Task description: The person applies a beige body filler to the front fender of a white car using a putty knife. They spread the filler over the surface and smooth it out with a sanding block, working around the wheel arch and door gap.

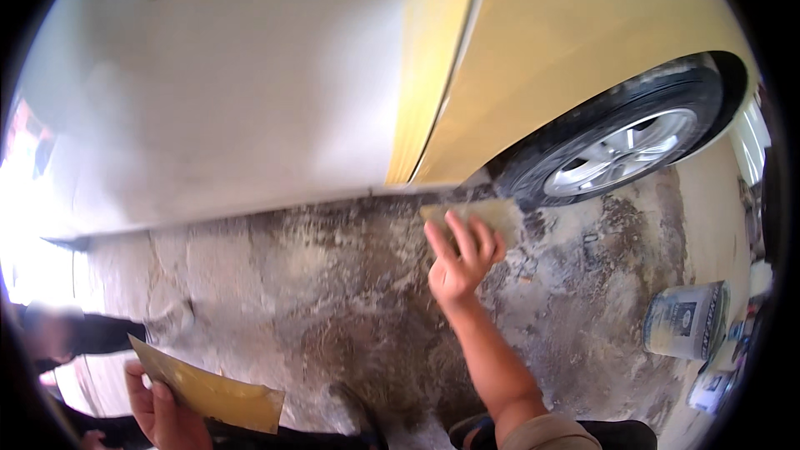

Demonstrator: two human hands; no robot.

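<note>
My left hand [162, 417] is at the lower left, its thumb and fingers closed on the end of a thin yellow sheet [221, 396] with a slightly curved, smeared surface. In front of me my right hand [463, 260] reaches out above the floor, its fingers against a thin, pale yellow, partly see-through spreader [498, 215]. The spreader is a little below the lower edge of the car's yellow fender [575, 25] and apart from it. Left of the fender is the greyish-white car door [242, 92], with a yellow strip [429, 58] along its edge.
A car wheel [621, 150] with a silver rim stands beyond my right hand. At the right a dirty bucket [685, 321] rests on the stained floor [358, 283], with a smaller container [711, 387] near it. Another person [71, 333] is at the far left.
</note>
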